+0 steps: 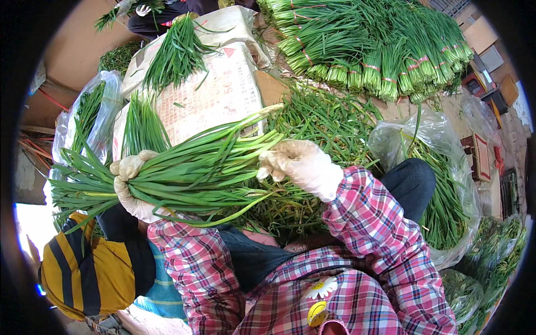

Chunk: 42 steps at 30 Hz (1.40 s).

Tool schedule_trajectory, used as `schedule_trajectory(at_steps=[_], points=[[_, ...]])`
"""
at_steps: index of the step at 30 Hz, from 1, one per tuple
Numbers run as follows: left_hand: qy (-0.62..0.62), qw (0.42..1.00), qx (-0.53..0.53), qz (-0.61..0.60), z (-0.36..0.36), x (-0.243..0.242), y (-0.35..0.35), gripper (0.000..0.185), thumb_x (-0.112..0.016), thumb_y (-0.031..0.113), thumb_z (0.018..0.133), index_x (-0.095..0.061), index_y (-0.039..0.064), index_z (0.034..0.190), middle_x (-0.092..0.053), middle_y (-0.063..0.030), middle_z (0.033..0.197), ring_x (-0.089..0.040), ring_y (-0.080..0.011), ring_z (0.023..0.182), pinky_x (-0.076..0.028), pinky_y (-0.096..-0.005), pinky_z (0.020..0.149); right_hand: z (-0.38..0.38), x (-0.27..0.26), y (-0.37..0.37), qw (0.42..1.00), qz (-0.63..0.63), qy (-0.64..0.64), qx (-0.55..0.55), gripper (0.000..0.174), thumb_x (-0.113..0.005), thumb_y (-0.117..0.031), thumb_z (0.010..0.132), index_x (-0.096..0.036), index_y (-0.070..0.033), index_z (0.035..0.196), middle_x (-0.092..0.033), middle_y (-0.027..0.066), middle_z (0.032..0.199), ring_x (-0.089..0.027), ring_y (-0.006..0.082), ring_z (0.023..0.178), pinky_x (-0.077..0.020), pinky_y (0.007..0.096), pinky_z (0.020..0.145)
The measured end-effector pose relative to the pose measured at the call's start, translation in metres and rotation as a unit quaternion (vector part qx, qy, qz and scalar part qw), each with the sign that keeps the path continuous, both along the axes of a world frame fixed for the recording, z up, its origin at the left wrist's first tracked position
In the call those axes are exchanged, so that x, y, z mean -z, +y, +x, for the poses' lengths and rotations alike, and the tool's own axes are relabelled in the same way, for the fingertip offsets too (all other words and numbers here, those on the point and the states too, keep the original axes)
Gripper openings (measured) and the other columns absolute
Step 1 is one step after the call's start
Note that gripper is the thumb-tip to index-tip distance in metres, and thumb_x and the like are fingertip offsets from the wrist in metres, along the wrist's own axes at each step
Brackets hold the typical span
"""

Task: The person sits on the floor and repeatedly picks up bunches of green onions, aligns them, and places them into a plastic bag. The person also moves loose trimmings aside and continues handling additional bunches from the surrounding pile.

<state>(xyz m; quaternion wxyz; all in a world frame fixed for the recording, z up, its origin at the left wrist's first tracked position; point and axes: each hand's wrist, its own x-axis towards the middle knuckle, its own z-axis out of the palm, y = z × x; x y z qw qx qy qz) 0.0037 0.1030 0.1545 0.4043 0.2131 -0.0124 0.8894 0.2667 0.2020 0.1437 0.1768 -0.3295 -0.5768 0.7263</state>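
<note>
A large loose bunch of green garlic chives [201,163] lies sideways across the view, leaves to the left, pale stems to the right. Around its leafy part my left hand [132,180], in a soiled white glove, is closed. My right hand [297,165], gloved too, is at the stem ends with its fingers bent; whether it pinches a stem cannot be told. Beyond the bunch, a woven sack surface [213,92] with printing bears one pile of chives [180,54] and a smaller one [144,123] near my left hand.
Loose leaves [326,121] heap up beyond and below my right hand. Tied chive bundles [389,54] are stacked at the top right. Plastic bags of greens stand right [448,209] and left [100,113]. A person in yellow and black [88,272] is close at lower left; another's gloved hand [143,10] shows at top left.
</note>
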Motion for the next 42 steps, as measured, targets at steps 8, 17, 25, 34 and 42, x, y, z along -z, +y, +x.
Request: schedule_trajectory(at_steps=[8,17,25,34,42], points=[[-0.047,0.997,0.034,0.042,-0.027,0.014,-0.020,0.016,-0.060,0.007,0.085,-0.054,0.011,0.099,-0.052,0.0050,0.081,-0.054,-0.0096,0.083,-0.040,-0.0342,0.098,0.065,0.021,0.039,0.924,0.174,-0.339,-0.032,0.023,-0.057,-0.024,0.095,-0.063,-0.004,0.104,-0.069,0.0051,0.084,-0.061,0.0130,0.073,-0.0500,0.0253,0.068],[0.076,0.974,-0.017,-0.213,-0.033,0.032,-0.006,0.017,-0.061,0.018,0.089,-0.058,0.007,0.102,-0.059,0.0006,0.089,-0.056,-0.0154,0.093,-0.035,-0.0392,0.106,0.055,-0.018,0.027,0.869,0.480,0.012,0.119,0.022,-0.072,-0.021,0.082,-0.067,-0.006,0.098,-0.066,0.0073,0.090,-0.063,0.0245,0.085,-0.0509,0.0331,0.076],[0.052,0.939,0.027,-0.338,0.001,0.027,0.008,0.030,-0.061,0.021,0.092,-0.054,0.008,0.119,-0.063,-0.0028,0.103,-0.058,-0.0159,0.097,-0.049,-0.0362,0.090,0.035,-0.022,0.035,0.826,0.534,-0.178,-0.024,0.025,-0.062,-0.035,0.087,-0.068,-0.012,0.097,-0.065,0.0089,0.088,-0.063,0.0292,0.085,-0.0511,0.0381,0.072],[0.058,0.889,-0.098,-0.444,-0.001,0.025,0.013,0.017,-0.057,0.024,0.093,-0.063,0.009,0.100,-0.065,-0.0040,0.101,-0.062,-0.0208,0.093,-0.051,-0.0384,0.085,0.065,-0.020,0.061,0.848,0.470,-0.238,0.058,0.023,-0.054,-0.026,0.095,-0.068,-0.012,0.106,-0.066,0.0069,0.084,-0.064,0.0173,0.074,-0.0512,0.0303,0.067],[0.070,0.908,-0.016,-0.414,-0.024,0.040,0.002,0.020,-0.053,0.025,0.096,-0.061,0.008,0.104,-0.065,-0.0015,0.103,-0.059,-0.0176,0.098,-0.046,-0.0341,0.091,0.085,-0.013,0.045,0.975,0.193,-0.111,0.013,0.028,-0.063,-0.026,0.089,-0.069,-0.006,0.109,-0.067,0.0068,0.094,-0.062,0.0136,0.083,-0.0487,0.0267,0.077]])
